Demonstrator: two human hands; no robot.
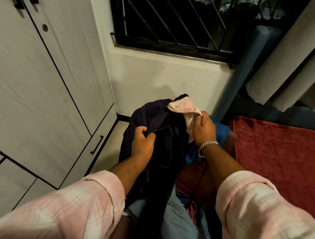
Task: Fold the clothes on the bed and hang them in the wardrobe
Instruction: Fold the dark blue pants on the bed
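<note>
Clothes: I see my left hand (142,143) gripping a dark garment (153,114). My right hand (204,130) pinches a pink cloth (180,106) above the bed (288,156)

Matt pale wood-grain wardrobe (26,86), soft dark cloth garment (149,114), plush embossed red bed cover (288,156), shiny metal chain bracelet (207,147), black metal window grille (172,15)

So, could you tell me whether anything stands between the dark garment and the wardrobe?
Yes: the wardrobe doors are shut. Both hands are occupied, the left hand gripping the dark garment, the right hand pinching a pink cloth.
</note>
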